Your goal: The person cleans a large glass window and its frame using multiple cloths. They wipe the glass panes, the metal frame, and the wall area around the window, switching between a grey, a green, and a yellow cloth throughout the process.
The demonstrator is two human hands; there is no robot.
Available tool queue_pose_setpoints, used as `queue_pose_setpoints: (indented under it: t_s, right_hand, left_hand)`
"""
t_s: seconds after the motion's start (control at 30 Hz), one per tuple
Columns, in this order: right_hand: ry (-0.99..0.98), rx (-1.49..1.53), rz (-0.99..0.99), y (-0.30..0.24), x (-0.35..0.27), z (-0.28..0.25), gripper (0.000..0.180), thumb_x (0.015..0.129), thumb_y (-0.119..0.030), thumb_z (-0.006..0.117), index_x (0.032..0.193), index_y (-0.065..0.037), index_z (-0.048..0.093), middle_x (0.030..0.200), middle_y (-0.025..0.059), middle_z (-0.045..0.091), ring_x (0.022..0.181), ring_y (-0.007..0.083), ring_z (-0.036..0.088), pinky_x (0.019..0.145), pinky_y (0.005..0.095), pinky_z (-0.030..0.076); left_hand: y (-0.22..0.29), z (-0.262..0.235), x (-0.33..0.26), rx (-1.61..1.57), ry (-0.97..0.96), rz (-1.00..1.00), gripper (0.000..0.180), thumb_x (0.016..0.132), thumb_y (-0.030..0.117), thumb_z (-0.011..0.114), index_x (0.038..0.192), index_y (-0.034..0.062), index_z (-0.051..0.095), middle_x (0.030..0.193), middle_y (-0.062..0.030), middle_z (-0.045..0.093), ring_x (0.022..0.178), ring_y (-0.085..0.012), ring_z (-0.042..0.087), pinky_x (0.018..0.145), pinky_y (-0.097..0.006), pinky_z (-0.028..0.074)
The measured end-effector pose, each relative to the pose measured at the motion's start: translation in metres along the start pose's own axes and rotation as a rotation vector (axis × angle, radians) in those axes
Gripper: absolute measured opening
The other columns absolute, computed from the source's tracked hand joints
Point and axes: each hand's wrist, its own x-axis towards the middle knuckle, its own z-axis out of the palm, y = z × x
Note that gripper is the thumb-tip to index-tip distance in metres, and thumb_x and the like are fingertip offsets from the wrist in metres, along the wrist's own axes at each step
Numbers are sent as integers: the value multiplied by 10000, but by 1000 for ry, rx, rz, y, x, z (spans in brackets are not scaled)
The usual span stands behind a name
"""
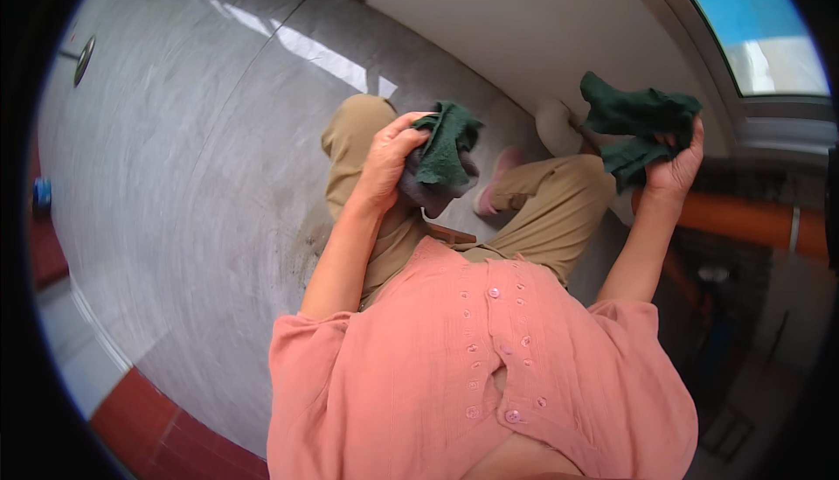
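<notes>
Your left grip (391,161) pinches closed on green-grey cloth bundle (446,155), right grip (678,167) curls round dark-green cloth (642,111); slack hold could let either slip to floor (201,174)

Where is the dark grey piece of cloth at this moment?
In the head view, near the centre, the dark grey cloth is bunched at the person's left hand, just below a dark green cloth.

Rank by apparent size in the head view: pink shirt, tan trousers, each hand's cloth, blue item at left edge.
1. Pink shirt
2. Tan trousers
3. Green cloth in the right hand and green-and-grey cloth in the left hand: too alike to rank
4. Blue item
</notes>
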Motion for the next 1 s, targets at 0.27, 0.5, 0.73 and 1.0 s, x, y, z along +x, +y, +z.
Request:
queue_pose_setpoints:
  t_s: [0.27,0.5,0.73,1.0]
  right_hand:
    - [-231,-224,-60,-26,-20,-82,116,885,-129,680,967,-89,607,1076,73,670,969,185,617,916,352,516]
    - [-684,-1688,-520,68,-36,-128,195,678,-1,617,839,-71,533,1025,79,628,1035,274,603,1080,481,376]
    - [255,-484,-63,50,72,-161,134,894,-74,637,1017,-32,605,989,57,632,953,183,614,860,333,501]
    - [710,-278,-668,32,181,-170,280,892,-18,646,1151,4,543,1184,129,582,1033,277,596,894,382,521]
  left_hand:
    - [21,26,1,-33,176,44,412,893,187,511,1261,6,548,1158,-96,633,1056,-194,617,956,-324,493]
    - [46,43,78,79,-48,61,353,921,208,513,1236,57,563,1157,-71,626,1094,-189,598,979,-331,475]
    - [16,22,157,-70,226,-44,314,953,220,548,1176,9,612,1132,-104,679,1039,-228,654,956,-360,519]
    - [17,32,175,10,180,-11,321,936,220,563,1196,34,587,1157,-93,651,1070,-231,634,975,-377,508]
